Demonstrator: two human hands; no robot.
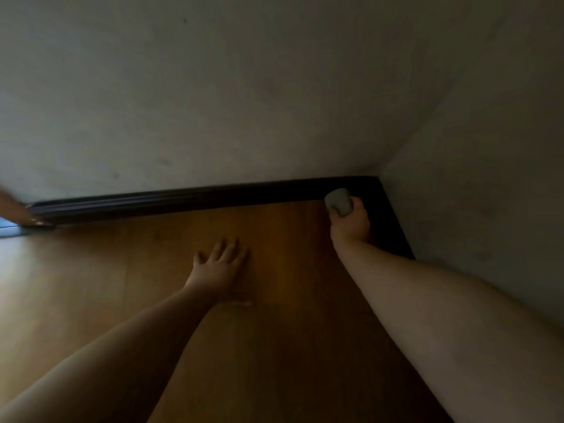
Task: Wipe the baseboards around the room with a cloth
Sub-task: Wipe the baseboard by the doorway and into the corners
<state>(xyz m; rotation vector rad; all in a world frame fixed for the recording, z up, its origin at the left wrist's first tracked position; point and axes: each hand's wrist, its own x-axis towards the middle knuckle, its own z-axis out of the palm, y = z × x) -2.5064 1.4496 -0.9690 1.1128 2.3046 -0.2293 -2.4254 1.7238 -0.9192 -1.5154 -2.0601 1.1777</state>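
I've got the right hand [351, 222] gripping the gray cloth [338, 201] vs the dark baseboard [183, 198] by the far-right corner, left hand [221, 264] flat w/ fingers spread on the floor [106, 285].

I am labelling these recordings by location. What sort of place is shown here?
Probably a room in a home, seen at a corner. A dark baseboard runs along plain pale walls above a wooden floor. The right hand holds a cloth at the baseboard; the left hand rests flat on the floor.
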